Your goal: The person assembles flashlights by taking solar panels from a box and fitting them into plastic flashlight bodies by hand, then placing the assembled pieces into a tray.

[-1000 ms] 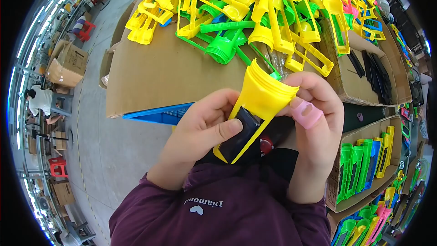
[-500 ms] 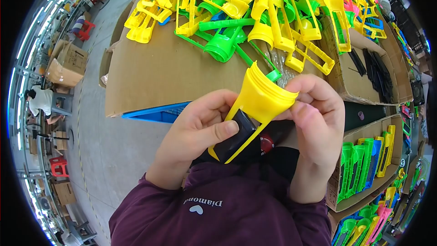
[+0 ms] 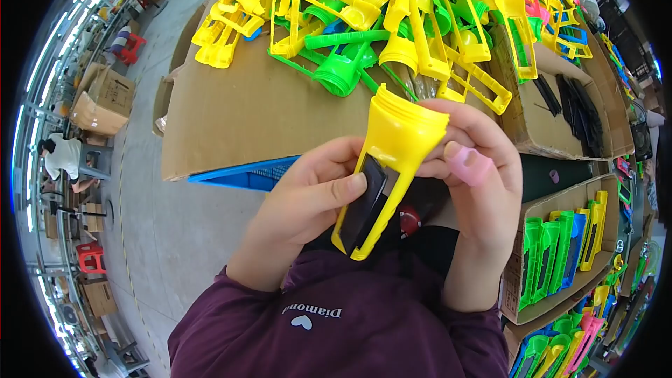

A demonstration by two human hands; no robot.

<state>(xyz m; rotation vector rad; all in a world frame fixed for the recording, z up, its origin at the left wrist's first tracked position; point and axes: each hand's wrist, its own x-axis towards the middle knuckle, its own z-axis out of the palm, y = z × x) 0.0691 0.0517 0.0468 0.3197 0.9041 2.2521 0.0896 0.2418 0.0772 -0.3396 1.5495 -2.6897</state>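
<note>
A yellow plastic part point(image 3: 402, 133) with a threaded wide end is held up in front of my chest, its wide end at the top. My left hand point(image 3: 315, 192) grips its left side, the thumb pressing on a black panel point(image 3: 365, 206) that lies at a slant in the part's frame. My right hand point(image 3: 483, 168) holds the wide end from the right, fingers behind it. A pink sleeve point(image 3: 470, 166) with a hole covers a finger of that hand.
Yellow, green and pink parts point(image 3: 339, 70) are heaped on cardboard ahead. An open box point(image 3: 528, 129) at the right holds black strips point(image 3: 579, 115). Below it another box point(image 3: 516, 308) holds upright coloured parts. A blue crate point(image 3: 245, 176) shows under the cardboard. A person point(image 3: 63, 156) sits far left.
The yellow part has turned and shifted slightly up and left, showing more of its frame's front. My right hand has moved a little left with it. Both hands keep their hold.
</note>
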